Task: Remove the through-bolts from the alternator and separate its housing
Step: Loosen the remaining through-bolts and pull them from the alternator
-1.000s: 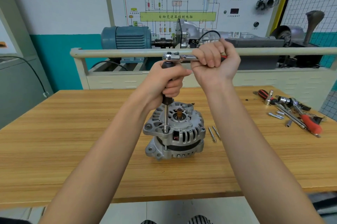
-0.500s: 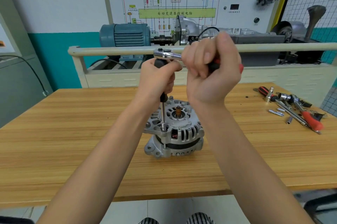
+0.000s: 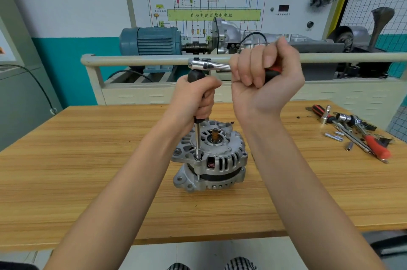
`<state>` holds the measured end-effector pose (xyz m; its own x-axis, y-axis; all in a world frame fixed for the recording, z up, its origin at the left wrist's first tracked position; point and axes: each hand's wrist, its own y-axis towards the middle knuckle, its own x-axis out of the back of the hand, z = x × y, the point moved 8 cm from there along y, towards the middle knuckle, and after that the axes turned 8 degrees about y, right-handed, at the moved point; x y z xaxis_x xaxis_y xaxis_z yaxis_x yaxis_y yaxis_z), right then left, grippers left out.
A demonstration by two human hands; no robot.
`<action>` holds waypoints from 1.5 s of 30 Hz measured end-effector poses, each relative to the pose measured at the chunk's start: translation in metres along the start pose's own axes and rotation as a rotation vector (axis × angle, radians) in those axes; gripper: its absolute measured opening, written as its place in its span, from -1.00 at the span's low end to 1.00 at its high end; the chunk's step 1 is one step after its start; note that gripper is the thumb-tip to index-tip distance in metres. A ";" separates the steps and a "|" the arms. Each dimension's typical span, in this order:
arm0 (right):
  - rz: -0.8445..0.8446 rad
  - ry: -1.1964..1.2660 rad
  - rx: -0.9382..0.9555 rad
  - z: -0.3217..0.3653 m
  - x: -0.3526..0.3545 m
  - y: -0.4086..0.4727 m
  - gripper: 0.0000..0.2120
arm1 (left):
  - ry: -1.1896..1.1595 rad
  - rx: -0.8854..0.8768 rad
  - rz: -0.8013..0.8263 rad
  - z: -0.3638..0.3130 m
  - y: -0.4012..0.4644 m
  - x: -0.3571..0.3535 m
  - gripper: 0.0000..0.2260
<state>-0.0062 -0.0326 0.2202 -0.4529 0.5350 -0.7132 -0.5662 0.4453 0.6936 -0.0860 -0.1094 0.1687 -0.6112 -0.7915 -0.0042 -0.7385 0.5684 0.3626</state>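
The left hand (image 3: 195,99) is wrapped round the black grip of the extension bar (image 3: 198,137), holding it upright, while the right hand (image 3: 264,80) is fisted round the red-and-black handle of the ratchet (image 3: 209,65), whose chrome head sits on top of that bar. At the bar's lower end a socket (image 3: 198,156) is seated on a through-bolt at the near-left rim of the alternator (image 3: 211,159), which stands shaft-up on the wooden table (image 3: 88,181), between the two forearms. The alternator looks like cast metal with a steel core — heavy, rigid and unlikely to tip, though its ribbed shell is smooth and nothing clamps it, so a hard pull on the ratchet could turn the whole body. Steadying is best done low on the housing or by pressing down through the bar; the mounting ears offer the surest purchase. The two halves seem fully joined, so separation is probably some way off. Spare sockets and tools (image 3: 352,131) lie well apart at the table's far right.
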 end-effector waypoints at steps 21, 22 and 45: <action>-0.242 0.376 -0.285 -0.016 0.026 0.021 -0.61 | 0.055 0.009 0.242 -0.010 -0.010 -0.014 -0.66; -0.230 0.355 -0.253 -0.013 0.024 0.019 -0.61 | 0.051 0.007 0.224 -0.011 -0.009 -0.013 -0.62; -0.197 0.250 -0.195 -0.001 0.016 0.019 -0.61 | 0.051 0.074 0.116 -0.008 -0.012 -0.013 -0.64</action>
<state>-0.0244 -0.0166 0.2220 -0.4626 0.2500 -0.8506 -0.7689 0.3645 0.5253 -0.0669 -0.1081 0.1718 -0.6796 -0.7290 0.0820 -0.6839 0.6701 0.2885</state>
